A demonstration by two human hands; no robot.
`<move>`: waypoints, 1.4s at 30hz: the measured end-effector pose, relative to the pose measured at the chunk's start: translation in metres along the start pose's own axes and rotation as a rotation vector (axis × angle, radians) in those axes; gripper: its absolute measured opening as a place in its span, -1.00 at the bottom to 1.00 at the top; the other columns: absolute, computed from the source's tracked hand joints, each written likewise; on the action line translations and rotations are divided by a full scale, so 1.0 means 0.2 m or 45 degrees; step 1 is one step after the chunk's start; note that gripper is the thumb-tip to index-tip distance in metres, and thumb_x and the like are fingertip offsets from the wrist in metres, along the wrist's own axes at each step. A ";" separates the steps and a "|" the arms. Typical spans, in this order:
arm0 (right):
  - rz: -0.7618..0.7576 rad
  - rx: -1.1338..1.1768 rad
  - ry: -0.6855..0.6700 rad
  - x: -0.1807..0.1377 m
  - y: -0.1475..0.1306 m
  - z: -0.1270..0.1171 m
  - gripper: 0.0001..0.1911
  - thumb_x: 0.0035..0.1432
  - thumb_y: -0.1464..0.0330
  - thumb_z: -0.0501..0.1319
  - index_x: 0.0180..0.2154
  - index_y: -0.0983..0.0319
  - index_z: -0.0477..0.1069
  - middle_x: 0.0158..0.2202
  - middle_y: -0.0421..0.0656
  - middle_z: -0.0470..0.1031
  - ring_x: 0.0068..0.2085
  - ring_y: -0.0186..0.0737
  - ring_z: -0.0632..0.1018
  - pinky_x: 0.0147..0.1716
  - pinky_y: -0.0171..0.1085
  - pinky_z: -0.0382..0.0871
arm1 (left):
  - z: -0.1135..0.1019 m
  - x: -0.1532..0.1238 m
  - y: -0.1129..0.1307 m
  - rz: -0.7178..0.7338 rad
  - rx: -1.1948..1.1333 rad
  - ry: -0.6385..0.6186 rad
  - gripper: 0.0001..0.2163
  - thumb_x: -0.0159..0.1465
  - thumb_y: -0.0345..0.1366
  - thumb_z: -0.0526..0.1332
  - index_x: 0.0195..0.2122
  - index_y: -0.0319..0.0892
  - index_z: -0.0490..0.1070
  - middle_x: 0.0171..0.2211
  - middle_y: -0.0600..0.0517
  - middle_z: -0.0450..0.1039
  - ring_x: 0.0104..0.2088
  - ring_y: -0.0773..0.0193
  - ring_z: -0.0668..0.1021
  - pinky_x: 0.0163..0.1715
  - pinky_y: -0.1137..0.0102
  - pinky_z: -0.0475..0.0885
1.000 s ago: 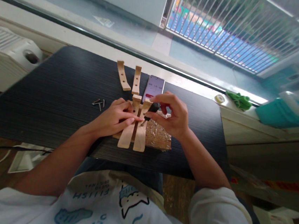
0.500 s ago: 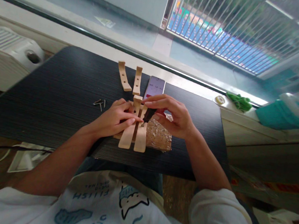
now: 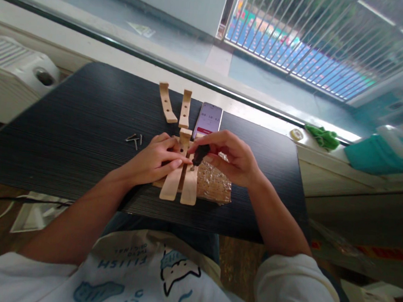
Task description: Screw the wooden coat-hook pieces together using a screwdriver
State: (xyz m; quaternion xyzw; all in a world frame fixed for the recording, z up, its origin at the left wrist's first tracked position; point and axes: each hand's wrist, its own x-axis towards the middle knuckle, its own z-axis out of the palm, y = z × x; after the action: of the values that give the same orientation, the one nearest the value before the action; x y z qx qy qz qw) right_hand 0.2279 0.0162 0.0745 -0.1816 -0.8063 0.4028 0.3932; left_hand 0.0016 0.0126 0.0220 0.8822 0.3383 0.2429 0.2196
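My right hand point(image 3: 234, 156) grips a short black-handled screwdriver point(image 3: 200, 154), tilted, with its tip down on a screw in the right-hand curved wooden piece point(image 3: 189, 190). My left hand point(image 3: 160, 156) is closed over the left-hand curved wooden piece point(image 3: 170, 186), and its index fingertip reaches across to the screwdriver's lower end. Both wooden pieces lie side by side over a brown block point(image 3: 216, 183) wrapped in clear plastic, their wide ends jutting past its near edge. My hands hide the middle of the left piece and the far part of the right one.
Two more curved wooden pieces with holes point(image 3: 166, 104) lie farther back on the black table point(image 3: 72, 124). A phone with a running timer point(image 3: 208, 118) is beside them. Several screws point(image 3: 135, 140) lie left of my left hand. A green cloth point(image 3: 322, 136) rests on the sill.
My right hand has shifted slightly and its fingers have turned around the screwdriver handle, which stands a little more upright. The left hand and wooden pieces stay put.
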 end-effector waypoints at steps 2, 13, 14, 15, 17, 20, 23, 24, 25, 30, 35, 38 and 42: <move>-0.026 -0.008 0.021 0.00 -0.01 0.00 -0.74 0.27 0.29 0.17 -0.03 0.23 0.35 -0.21 -0.16 0.52 -0.43 -0.49 0.43 -0.47 -0.40 0.32 | 0.00 0.00 0.00 -0.005 -0.002 0.002 -0.64 0.38 -0.20 -0.03 -0.11 -0.08 0.58 -0.13 -0.06 0.37 -0.15 0.11 0.32 -0.03 0.14 0.23; -0.126 -0.131 0.092 0.02 -0.02 0.00 -0.84 0.20 0.39 0.25 -0.15 0.23 0.46 -0.52 -0.35 0.33 -0.56 -0.54 0.22 -0.57 -0.45 0.15 | 0.01 0.00 0.00 0.024 -0.006 0.019 -0.63 0.39 -0.21 -0.03 -0.19 -0.14 0.59 -0.24 -0.05 0.35 -0.16 0.11 0.32 -0.06 0.15 0.21; -0.131 -0.132 0.106 0.02 -0.02 0.00 -0.84 0.19 0.39 0.27 -0.16 0.23 0.47 -0.52 -0.35 0.33 -0.56 -0.54 0.22 -0.57 -0.45 0.15 | 0.01 0.00 -0.01 0.027 -0.012 0.024 -0.64 0.39 -0.21 -0.03 -0.14 -0.12 0.59 -0.24 -0.04 0.35 -0.15 0.11 0.32 -0.05 0.16 0.21; -0.132 -0.132 0.119 0.02 -0.01 0.00 -0.84 0.17 0.40 0.28 -0.16 0.22 0.47 -0.51 -0.34 0.35 -0.56 -0.54 0.22 -0.57 -0.45 0.15 | 0.01 0.00 -0.01 0.029 -0.018 0.027 -0.65 0.39 -0.21 -0.02 -0.11 -0.10 0.58 -0.24 -0.04 0.35 -0.15 0.11 0.32 -0.05 0.16 0.21; -0.128 -0.129 0.140 0.01 -0.01 0.00 -0.82 0.15 0.41 0.30 -0.16 0.22 0.47 -0.47 -0.33 0.40 -0.56 -0.55 0.23 -0.58 -0.46 0.15 | 0.01 0.00 -0.01 0.034 -0.026 0.032 -0.65 0.39 -0.21 -0.02 -0.09 -0.07 0.57 -0.24 -0.03 0.35 -0.16 0.11 0.32 -0.05 0.16 0.21; -0.145 -0.116 0.158 0.01 0.01 0.00 -0.79 0.12 0.40 0.33 -0.15 0.21 0.46 -0.40 -0.29 0.47 -0.54 -0.56 0.25 -0.58 -0.47 0.15 | 0.01 0.00 -0.01 0.033 -0.029 0.037 -0.65 0.38 -0.22 -0.02 -0.09 -0.07 0.58 -0.25 -0.03 0.35 -0.16 0.12 0.32 -0.05 0.16 0.21; -0.166 -0.111 0.171 0.01 0.02 0.00 -0.76 0.12 0.37 0.33 -0.13 0.20 0.45 -0.35 -0.27 0.49 -0.53 -0.55 0.25 -0.58 -0.46 0.15 | 0.01 0.00 -0.01 0.031 -0.021 0.039 -0.66 0.38 -0.23 -0.01 -0.13 -0.10 0.59 -0.24 -0.03 0.34 -0.16 0.12 0.32 -0.05 0.17 0.21; -0.169 -0.118 0.177 0.01 0.03 0.00 -0.75 0.12 0.36 0.34 -0.13 0.20 0.45 -0.35 -0.27 0.48 -0.53 -0.55 0.25 -0.58 -0.46 0.15 | 0.01 0.00 -0.01 0.032 -0.017 0.038 -0.65 0.38 -0.23 -0.01 -0.15 -0.11 0.59 -0.23 -0.04 0.33 -0.16 0.12 0.32 -0.05 0.17 0.21; -0.173 -0.128 0.184 0.01 0.03 0.01 -0.75 0.11 0.35 0.34 -0.14 0.20 0.45 -0.35 -0.28 0.47 -0.53 -0.55 0.24 -0.58 -0.46 0.15 | 0.01 0.00 -0.01 0.034 -0.013 0.035 -0.65 0.39 -0.23 -0.01 -0.16 -0.12 0.59 -0.23 -0.04 0.33 -0.16 0.12 0.32 -0.05 0.18 0.21; -0.223 -0.210 0.225 0.02 0.02 0.01 -0.78 0.12 0.33 0.34 -0.17 0.21 0.45 -0.39 -0.30 0.44 -0.53 -0.55 0.24 -0.58 -0.46 0.15 | 0.01 0.00 0.00 0.031 -0.015 0.029 -0.66 0.39 -0.23 -0.01 -0.09 -0.08 0.58 -0.24 -0.03 0.32 -0.17 0.12 0.31 -0.05 0.17 0.21; -0.299 -0.379 0.305 0.02 0.02 0.02 -0.79 0.10 0.32 0.34 -0.21 0.21 0.43 -0.42 -0.31 0.41 -0.53 -0.54 0.26 -0.58 -0.45 0.18 | 0.01 0.00 -0.01 0.029 -0.015 0.031 -0.66 0.38 -0.24 -0.01 -0.06 -0.05 0.57 -0.25 -0.02 0.32 -0.17 0.13 0.31 -0.04 0.17 0.22; -0.317 -0.465 0.336 0.02 0.03 0.02 -0.80 0.11 0.33 0.33 -0.22 0.22 0.41 -0.44 -0.32 0.38 -0.52 -0.53 0.29 -0.57 -0.44 0.21 | 0.01 0.00 -0.01 0.035 -0.015 0.039 -0.66 0.38 -0.24 -0.01 -0.05 -0.03 0.56 -0.24 -0.02 0.32 -0.17 0.13 0.32 -0.05 0.17 0.22; -0.332 -0.534 0.352 0.01 0.02 0.02 -0.79 0.10 0.40 0.33 -0.20 0.21 0.38 -0.43 -0.31 0.38 -0.44 -0.46 0.41 -0.47 -0.40 0.33 | 0.01 0.00 -0.01 0.044 -0.022 0.049 -0.66 0.39 -0.24 0.00 -0.04 -0.02 0.56 -0.24 -0.03 0.32 -0.17 0.13 0.32 -0.05 0.17 0.22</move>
State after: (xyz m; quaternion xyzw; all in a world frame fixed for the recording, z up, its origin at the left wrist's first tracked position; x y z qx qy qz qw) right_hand 0.2231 0.0175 0.0696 -0.2068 -0.8274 0.1445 0.5017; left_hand 0.0013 0.0128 0.0186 0.8812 0.3251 0.2664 0.2166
